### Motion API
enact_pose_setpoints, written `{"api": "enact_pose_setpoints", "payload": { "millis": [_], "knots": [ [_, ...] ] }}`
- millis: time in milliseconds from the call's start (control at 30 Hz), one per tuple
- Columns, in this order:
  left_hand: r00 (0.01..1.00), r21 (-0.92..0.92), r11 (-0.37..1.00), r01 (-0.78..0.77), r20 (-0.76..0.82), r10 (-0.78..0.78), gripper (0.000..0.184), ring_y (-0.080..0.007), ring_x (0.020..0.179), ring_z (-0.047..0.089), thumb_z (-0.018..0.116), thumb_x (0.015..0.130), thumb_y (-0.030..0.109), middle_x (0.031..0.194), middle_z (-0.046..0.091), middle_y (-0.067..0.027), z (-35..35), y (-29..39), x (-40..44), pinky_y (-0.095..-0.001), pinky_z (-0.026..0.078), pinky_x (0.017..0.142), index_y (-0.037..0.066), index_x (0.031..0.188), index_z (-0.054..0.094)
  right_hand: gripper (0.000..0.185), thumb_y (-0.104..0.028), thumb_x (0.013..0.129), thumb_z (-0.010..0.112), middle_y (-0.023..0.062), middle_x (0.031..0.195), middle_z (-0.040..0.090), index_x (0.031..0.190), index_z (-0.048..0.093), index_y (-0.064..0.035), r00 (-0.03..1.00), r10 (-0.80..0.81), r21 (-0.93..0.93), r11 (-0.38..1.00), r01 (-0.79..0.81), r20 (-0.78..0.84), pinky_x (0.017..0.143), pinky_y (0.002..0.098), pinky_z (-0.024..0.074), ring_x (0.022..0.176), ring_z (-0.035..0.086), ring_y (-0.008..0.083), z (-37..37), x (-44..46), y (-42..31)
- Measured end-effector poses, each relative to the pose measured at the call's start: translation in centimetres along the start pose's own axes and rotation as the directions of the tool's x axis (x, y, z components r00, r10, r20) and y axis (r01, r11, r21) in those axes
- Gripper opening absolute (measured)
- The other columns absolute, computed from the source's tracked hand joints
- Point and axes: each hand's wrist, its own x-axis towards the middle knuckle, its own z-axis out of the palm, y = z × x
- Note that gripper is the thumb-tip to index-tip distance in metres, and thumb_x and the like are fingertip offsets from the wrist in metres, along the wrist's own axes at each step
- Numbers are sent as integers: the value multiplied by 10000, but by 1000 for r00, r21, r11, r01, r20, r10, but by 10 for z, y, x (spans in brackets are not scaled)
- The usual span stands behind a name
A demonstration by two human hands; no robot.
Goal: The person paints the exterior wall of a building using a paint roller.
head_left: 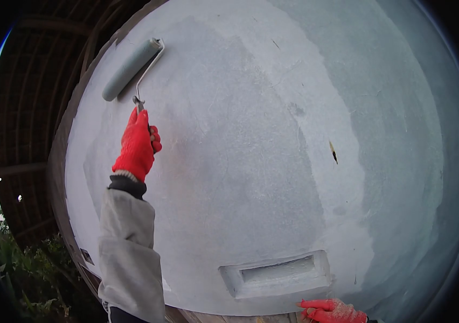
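My left hand [138,144], in a red glove, is wrapped round the handle of a paint roller [132,70]. Its long pale sleeve lies slantwise against the wall [240,161] at the upper left, and a bent wire frame joins it to the grip. The wall around it is whitish and patchy, with a greyer-green band toward the right. Low at the bottom edge is my right hand [337,312], also red-gloved, its fingers pointing left and somewhat apart. I see nothing held in it, though its lower part is cut off by the frame.
A rectangular recess [278,273] is set in the lower wall, just left of my right hand. A dark, narrow hole [333,153] marks the wall at right. Roof timbers [35,81] show beyond the left edge, with green plants [30,274] below.
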Motion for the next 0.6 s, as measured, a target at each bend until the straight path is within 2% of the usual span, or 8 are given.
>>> {"api": "enact_pose_setpoints", "payload": {
  "millis": [67, 300, 367, 400, 467, 500, 567, 600],
  "knots": [
    [1000, 0, 1000, -5, -15, 5, 348, -61, 545, 360, 527, 994, 279, 706, 404, 23, 15, 7, 13, -204, 310, 450, 242, 1335, 470, 341, -227, 972, 557, 32, 866, 673, 1258, 615, -50, 993, -92, -19, 996, 91, -70, 652, 254, 499, 701, 603, 93, -1, 0, 11],
    [999, 101, 994, -38, 7, 37, 365, -70, 537, 369, 489, 1005, 288, 685, 414, 21, 37, 13, 18, -210, 346, 469, 244, 1366, 457, 340, -234, 974, 553, 20, 847, 671, 1263, 617, -66, 996, -74, -131, 989, 67, -47, 648, 252, 495, 685, 600, 87, -13, 2, 4],
    [992, 378, 918, -124, 19, 127, 417, -79, 527, 381, 465, 1016, 302, 658, 416, 21, 36, -2, -12, -226, 369, 464, 218, 1422, 416, 341, -240, 977, 550, 20, 837, 672, 1266, 616, -72, 987, -156, -116, 982, 150, -47, 649, 248, 496, 682, 604, 83, -12, 3, 15],
    [994, 478, 874, -85, -21, 108, 461, -84, 525, 397, 446, 1023, 317, 642, 420, 19, 41, -1, -29, -247, 393, 463, 197, 1462, 374, 341, -240, 977, 550, 20, 837, 672, 1266, 616, -72, 986, -159, -116, 981, 153, -47, 649, 248, 496, 682, 604, 83, -14, 5, 22],
    [991, 529, 841, -117, 3, 136, 464, -82, 524, 398, 446, 1022, 320, 647, 424, 18, 48, 2, -33, -249, 398, 464, 202, 1465, 371, 341, -246, 983, 543, 18, 825, 673, 1270, 615, -77, 968, -242, -236, 939, 251, 68, 651, 244, 498, 680, 609, 82, -18, 10, 32],
    [987, 578, 803, -142, 26, 156, 467, -80, 524, 399, 447, 1022, 324, 652, 429, 17, 48, 3, -33, -251, 403, 465, 206, 1467, 369, 341, -246, 983, 543, 18, 825, 673, 1270, 615, -77, 968, -239, -238, 939, 249, 69, 651, 244, 498, 680, 609, 82, -16, 11, 25],
    [986, 548, 820, -166, 67, 155, 468, -79, 538, 401, 452, 1020, 326, 669, 434, 15, 59, 17, -18, -245, 402, 471, 207, 1466, 371, 334, -250, 988, 535, 22, 821, 677, 1266, 619, -84, 999, -47, -96, 994, 48, 18, 644, 241, 500, 667, 612, 88, -13, 14, 6],
    [990, 444, 885, -142, 86, 116, 467, -78, 547, 404, 452, 1020, 328, 679, 435, 13, 67, 20, -11, -242, 404, 479, 207, 1464, 373, 334, -250, 988, 535, 22, 821, 677, 1266, 619, -84, 999, -43, -97, 994, 44, 16, 644, 241, 500, 667, 612, 88, -12, 14, 9]
  ]
}}
